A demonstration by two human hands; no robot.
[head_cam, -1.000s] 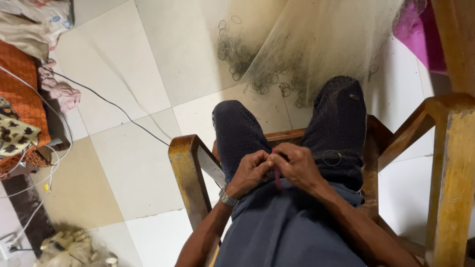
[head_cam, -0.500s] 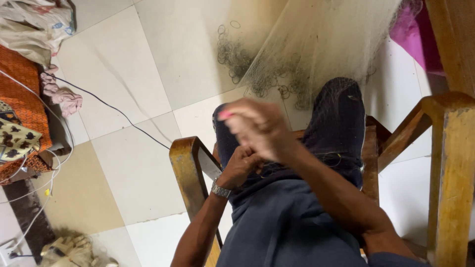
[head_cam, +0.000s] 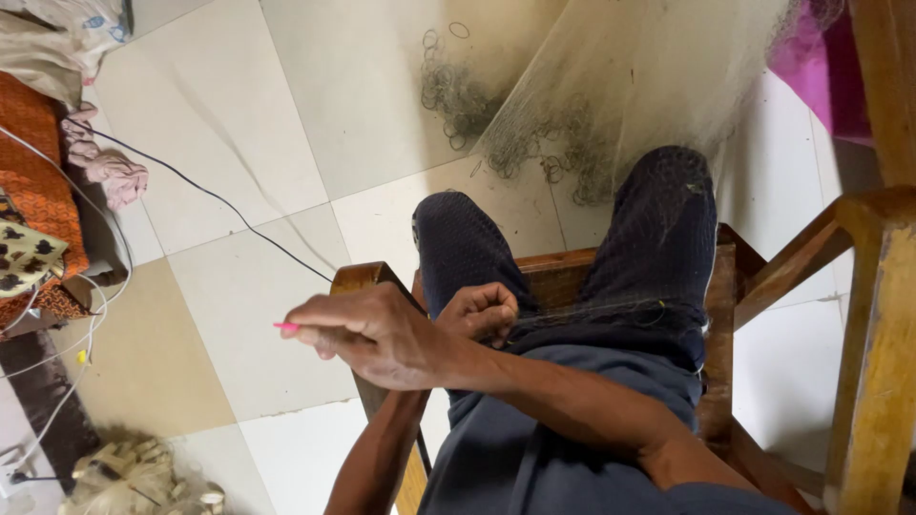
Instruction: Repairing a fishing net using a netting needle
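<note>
Fine fishing net (head_cam: 611, 114) draped over the knees and spilling onto the tiled floor (head_cam: 286, 124). Right hand (head_cam: 377, 334), crossed past the chair's (head_cam: 367, 281) left edge, pinches a pink netting needle (head_cam: 286, 326); left hand (head_cam: 482, 313), closed, grips the mesh at the lap. A taut, straight pull would likely seat each knot best.

Dark navy trousers (head_cam: 658, 238), pale translucent net (head_cam: 649, 86), orange patterned cloth (head_cam: 38, 181), pink needle (head_cam: 284, 326).
</note>
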